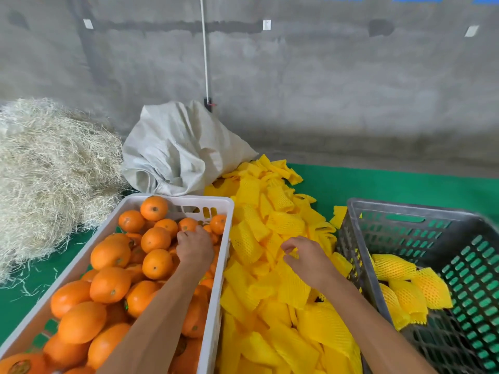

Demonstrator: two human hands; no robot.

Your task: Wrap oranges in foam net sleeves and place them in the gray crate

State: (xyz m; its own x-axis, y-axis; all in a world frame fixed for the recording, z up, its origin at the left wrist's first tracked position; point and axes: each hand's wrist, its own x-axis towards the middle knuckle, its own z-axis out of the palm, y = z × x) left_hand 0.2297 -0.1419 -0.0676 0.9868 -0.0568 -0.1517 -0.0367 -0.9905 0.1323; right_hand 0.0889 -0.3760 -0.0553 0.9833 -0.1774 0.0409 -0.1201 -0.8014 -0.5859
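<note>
A white crate on the left is full of loose oranges. My left hand reaches into its far right part, fingers curled down over an orange that the hand mostly hides. A heap of yellow foam net sleeves lies between the crates. My right hand rests on the heap, its fingertips pinching at a sleeve. The gray crate on the right holds several oranges wrapped in yellow sleeves.
A pile of pale straw lies at the far left and a white woven sack stands behind the white crate. Everything sits on a green mat in front of a concrete wall.
</note>
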